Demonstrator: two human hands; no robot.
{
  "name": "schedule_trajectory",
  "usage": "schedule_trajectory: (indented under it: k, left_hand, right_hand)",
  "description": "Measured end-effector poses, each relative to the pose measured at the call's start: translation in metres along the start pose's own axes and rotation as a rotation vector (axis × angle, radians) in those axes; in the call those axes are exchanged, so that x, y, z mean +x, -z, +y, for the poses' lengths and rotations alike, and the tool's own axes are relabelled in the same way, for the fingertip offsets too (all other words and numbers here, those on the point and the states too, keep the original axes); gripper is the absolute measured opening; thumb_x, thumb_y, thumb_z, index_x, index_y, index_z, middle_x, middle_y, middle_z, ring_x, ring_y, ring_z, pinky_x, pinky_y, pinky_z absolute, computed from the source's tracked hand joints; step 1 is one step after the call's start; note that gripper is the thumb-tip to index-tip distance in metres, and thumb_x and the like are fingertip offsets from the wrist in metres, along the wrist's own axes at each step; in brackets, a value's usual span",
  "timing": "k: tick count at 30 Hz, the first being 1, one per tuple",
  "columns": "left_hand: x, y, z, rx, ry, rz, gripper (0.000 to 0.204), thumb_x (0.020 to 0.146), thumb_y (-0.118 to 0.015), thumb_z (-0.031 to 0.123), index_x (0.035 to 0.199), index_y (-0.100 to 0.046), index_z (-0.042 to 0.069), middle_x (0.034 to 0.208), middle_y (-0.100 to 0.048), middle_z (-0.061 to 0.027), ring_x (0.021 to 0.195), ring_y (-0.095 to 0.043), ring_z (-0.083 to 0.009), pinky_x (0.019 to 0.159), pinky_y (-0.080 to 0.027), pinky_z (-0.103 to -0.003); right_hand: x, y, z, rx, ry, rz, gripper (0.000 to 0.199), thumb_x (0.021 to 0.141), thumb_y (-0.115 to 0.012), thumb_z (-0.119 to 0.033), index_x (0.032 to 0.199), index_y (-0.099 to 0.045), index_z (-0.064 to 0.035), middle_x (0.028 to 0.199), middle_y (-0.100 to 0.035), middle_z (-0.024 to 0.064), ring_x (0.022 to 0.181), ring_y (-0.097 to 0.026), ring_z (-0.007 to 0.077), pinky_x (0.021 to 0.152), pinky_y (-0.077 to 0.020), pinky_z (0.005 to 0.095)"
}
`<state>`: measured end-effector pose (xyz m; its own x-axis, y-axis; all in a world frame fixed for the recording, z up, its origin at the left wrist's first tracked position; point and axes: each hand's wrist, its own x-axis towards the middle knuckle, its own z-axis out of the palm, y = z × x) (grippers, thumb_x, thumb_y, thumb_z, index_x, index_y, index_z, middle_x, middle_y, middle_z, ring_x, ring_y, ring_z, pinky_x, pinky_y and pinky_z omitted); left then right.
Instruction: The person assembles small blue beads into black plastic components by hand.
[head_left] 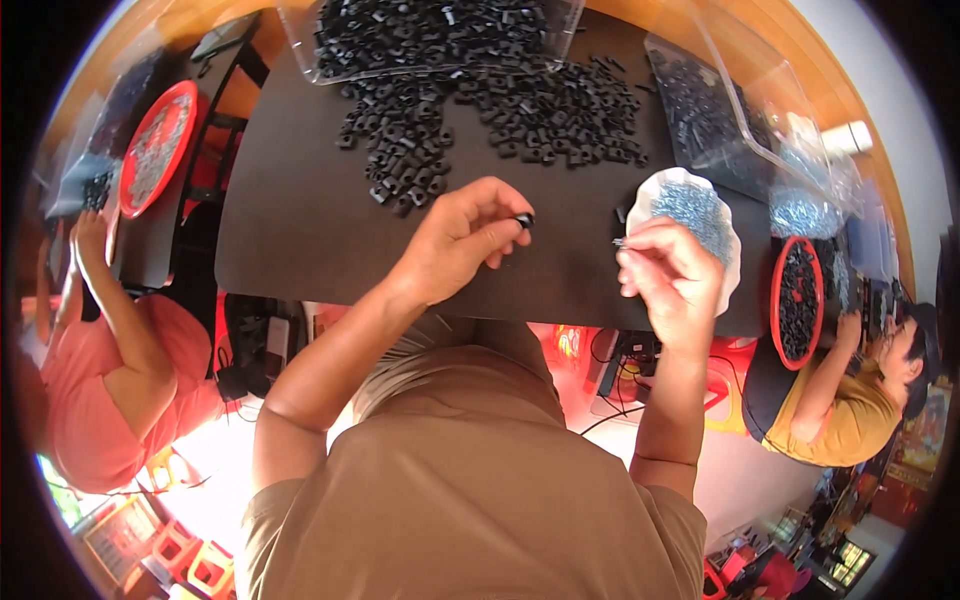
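Between the thumb and fingers of my left hand (462,238) is a small black plastic part (524,220), held above the dark table (330,235). My right hand (680,275) pinches a small silvery metal pin (619,243), too small to make out fully. That hand is over the near left side of a white scalloped dish (733,262) filled with shiny metal pins (692,212). Beyond my hands, many loose black plastic parts (570,112) lie spread across the table. The two held pieces are apart from each other.
A clear plastic bin (430,40) of black parts stands at the far edge. At right are another clear bin (700,110), a bag of pins (803,215) and a red tray (797,303). Co-workers sit left (125,375) and right (845,410). A red tray (160,150) is far left.
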<state>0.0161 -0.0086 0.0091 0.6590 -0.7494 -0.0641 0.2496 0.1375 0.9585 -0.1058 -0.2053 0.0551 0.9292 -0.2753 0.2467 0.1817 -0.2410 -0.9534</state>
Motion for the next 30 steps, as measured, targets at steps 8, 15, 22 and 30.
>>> schedule_trajectory:
  k: [8, 15, 22, 30]
  left_hand:
    - [-0.022, 0.006, -0.003, -0.129, -0.063, 0.038, 0.011, 0.088, -0.053, 0.001, 0.098, -0.057, 0.001, 0.082, -0.061, -0.0031, 0.069, -0.053, -0.0067, 0.060, -0.045, -0.021]
    - [-0.032, 0.019, -0.006, -0.012, -0.144, 0.037, 0.012, 0.088, -0.053, -0.001, 0.099, -0.058, 0.000, 0.082, -0.060, -0.0023, 0.069, -0.054, -0.0068, 0.060, -0.046, -0.021]
    - [-0.032, 0.030, -0.012, -0.414, -0.144, 0.022, 0.007, 0.090, -0.054, 0.005, 0.096, -0.055, 0.002, 0.085, -0.060, -0.0044, 0.072, -0.055, -0.0091, 0.061, -0.044, -0.023]
    - [-0.030, 0.034, -0.015, -0.630, -0.122, 0.044, 0.008, 0.090, -0.056, 0.010, 0.096, -0.055, 0.004, 0.086, -0.060, -0.0046, 0.072, -0.056, -0.0091, 0.060, -0.044, -0.022]
  right_hand:
    - [0.023, -0.070, 0.009, 0.180, -0.119, -0.188, 0.003, 0.084, -0.061, 0.001, 0.082, -0.059, 0.0027, 0.072, -0.058, 0.0032, 0.056, -0.053, 0.0052, 0.047, -0.0435, 0.0172]
    - [0.028, -0.087, 0.012, 0.330, -0.305, -0.209, 0.008, 0.081, -0.064, 0.001, 0.079, -0.057, 0.0018, 0.067, -0.060, 0.0071, 0.050, -0.051, 0.0057, 0.039, -0.0397, 0.0179]
    - [0.058, -0.097, 0.012, 0.325, -0.498, -0.354, 0.016, 0.081, -0.067, -0.008, 0.074, -0.055, -0.0007, 0.063, -0.059, 0.0067, 0.045, -0.047, 0.0047, 0.036, -0.0337, 0.0177]
    - [0.160, -0.117, 0.037, -0.559, 0.317, -0.143, 0.008, 0.080, -0.064, -0.009, 0.081, -0.059, -0.0024, 0.078, -0.062, 0.0054, 0.065, -0.057, 0.0159, 0.058, -0.0458, 0.0276]
